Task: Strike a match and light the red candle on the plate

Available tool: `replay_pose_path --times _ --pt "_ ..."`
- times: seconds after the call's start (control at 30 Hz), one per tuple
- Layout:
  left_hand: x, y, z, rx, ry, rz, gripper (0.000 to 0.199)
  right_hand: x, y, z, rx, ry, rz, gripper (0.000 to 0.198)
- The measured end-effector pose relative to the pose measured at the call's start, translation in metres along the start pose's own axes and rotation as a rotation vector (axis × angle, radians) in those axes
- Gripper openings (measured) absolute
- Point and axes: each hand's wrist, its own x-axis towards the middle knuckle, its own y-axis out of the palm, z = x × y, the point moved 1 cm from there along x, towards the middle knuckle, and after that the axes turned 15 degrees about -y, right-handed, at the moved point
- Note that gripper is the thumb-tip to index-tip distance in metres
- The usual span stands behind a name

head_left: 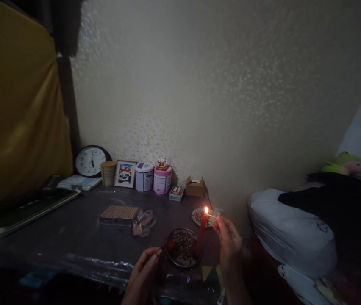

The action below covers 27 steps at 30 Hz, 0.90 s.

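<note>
A red candle [202, 231] with a lit tip rises at the right edge of a round metal dish [183, 266], tilted a little. Dark and pale bits cover the dish's inside. Pinched in my right hand [229, 241] is a thin matchstick [212, 216], its far end at the candle's flame [206, 210]. My left hand [144, 271] is closed at the dish's left side, with a small brownish piece [159, 252] between the fingertips; its kind is too dim to tell. Behind the candle lies another round plate [195, 217] with pale bits on it.
A ribbed wooden-looking block [119, 215] and a crumpled clear plastic bag [143, 223] lie left of the dish. Along the wall stand a clock [91, 162], a framed panda picture [125, 174], two tins, card packs [176, 193] and a cardboard box [195, 187]. A white bundle [290, 228] is at right.
</note>
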Motion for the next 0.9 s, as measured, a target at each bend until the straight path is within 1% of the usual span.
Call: replay_pose_path --times 0.1,0.27,0.43,0.6,0.7,0.8,0.87,0.9 --pt "0.000 0.000 -0.001 0.035 -0.011 0.065 0.024 0.002 -0.001 -0.002 0.000 -0.002 -0.006 0.022" --pt "0.004 -0.005 0.003 0.043 0.001 0.052 0.024 0.007 -0.003 -0.005 0.011 0.016 -0.070 0.027" --pt "0.011 -0.011 0.011 0.041 0.006 0.058 0.023 0.008 -0.004 -0.001 0.059 0.037 -0.074 0.030" --pt "0.020 -0.019 0.015 0.040 -0.012 0.066 0.024 0.009 -0.008 0.008 0.108 0.024 -0.067 0.031" --pt "0.021 -0.020 0.014 0.030 -0.018 0.068 0.025 0.016 -0.020 0.024 0.121 -0.014 -0.068 0.030" --pt "0.017 -0.017 0.013 0.042 -0.008 0.084 0.023 0.029 -0.041 0.047 0.118 -0.075 -0.062 0.025" --pt "0.014 -0.014 0.012 0.042 0.003 0.091 0.020 0.038 -0.054 0.059 0.120 -0.100 -0.032 0.017" --pt "0.013 -0.012 0.011 0.038 0.010 0.094 0.020 0.041 -0.059 0.062 0.096 -0.112 0.004 0.018"
